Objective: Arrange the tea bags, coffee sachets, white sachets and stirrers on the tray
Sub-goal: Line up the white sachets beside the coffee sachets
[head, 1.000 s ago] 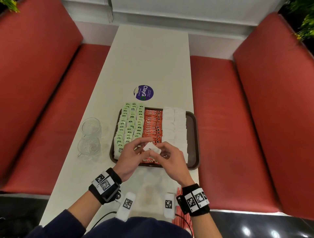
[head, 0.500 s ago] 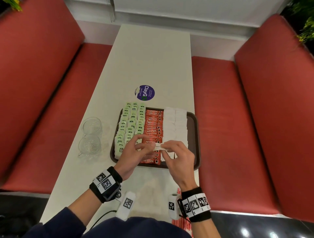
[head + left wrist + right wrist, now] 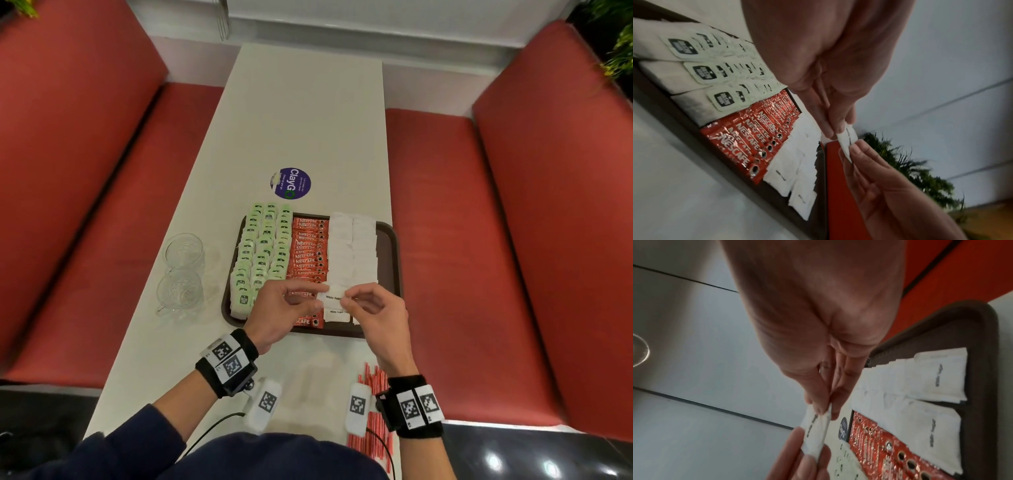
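Note:
A dark brown tray (image 3: 388, 253) on the white table holds green-tagged tea bags (image 3: 263, 246) on the left, red coffee sachets (image 3: 308, 250) in the middle and white sachets (image 3: 352, 246) on the right. Both hands hover over the tray's near edge and pinch one white sugar sachet (image 3: 333, 297) (image 3: 846, 141) (image 3: 816, 433) between them. My left hand (image 3: 284, 308) pinches its left end and my right hand (image 3: 370, 308) its right end. Red stirrers (image 3: 375, 411) lie on the table near my right wrist.
Two clear glass cups (image 3: 183, 270) stand left of the tray. A round purple sticker (image 3: 291, 183) is on the table beyond the tray. Red bench seats (image 3: 479, 240) flank the table on both sides.
Both hands, still pinching the white sachet between them, have moved forward from the near edge out over the tray's front rows.

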Tool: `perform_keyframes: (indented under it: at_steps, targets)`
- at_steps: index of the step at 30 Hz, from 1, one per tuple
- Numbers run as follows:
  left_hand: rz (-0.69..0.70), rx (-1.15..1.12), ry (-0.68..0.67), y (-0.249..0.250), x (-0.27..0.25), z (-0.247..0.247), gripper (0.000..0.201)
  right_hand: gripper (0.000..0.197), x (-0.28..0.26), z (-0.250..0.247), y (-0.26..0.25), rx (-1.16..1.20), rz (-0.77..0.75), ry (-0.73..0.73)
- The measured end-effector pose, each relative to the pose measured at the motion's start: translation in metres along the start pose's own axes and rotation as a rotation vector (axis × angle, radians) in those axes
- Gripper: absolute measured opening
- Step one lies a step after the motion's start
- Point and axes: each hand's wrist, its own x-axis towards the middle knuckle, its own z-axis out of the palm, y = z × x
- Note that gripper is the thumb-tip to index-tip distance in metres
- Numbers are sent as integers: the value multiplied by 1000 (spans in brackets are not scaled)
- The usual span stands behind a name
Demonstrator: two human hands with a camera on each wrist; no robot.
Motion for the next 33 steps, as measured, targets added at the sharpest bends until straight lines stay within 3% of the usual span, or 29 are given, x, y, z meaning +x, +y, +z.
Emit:
perform_keyframes:
  at_steps: [5, 10, 18, 25, 29, 33]
  targets:
    - [41, 242, 32, -17, 2, -4, 26, 14, 3, -19, 27, -153, 56, 140]
    - [175, 443, 54, -45, 4, -17, 17, 16, 5, -13, 64, -285, 94, 103]
    - [350, 770, -128, -63, 13, 5, 10, 23, 12, 7, 97, -463, 13, 56]
    - [473, 1049, -347, -86, 21, 37, 26, 26, 15, 8, 100, -708, -58, -9]
    - [470, 1224, -360, -91, 19, 45, 39, 22, 18, 9, 102, -753, -37, -31]
    - [536, 1298, -354, -86, 17, 47, 35, 16, 17, 5, 95, -708, -60, 0]
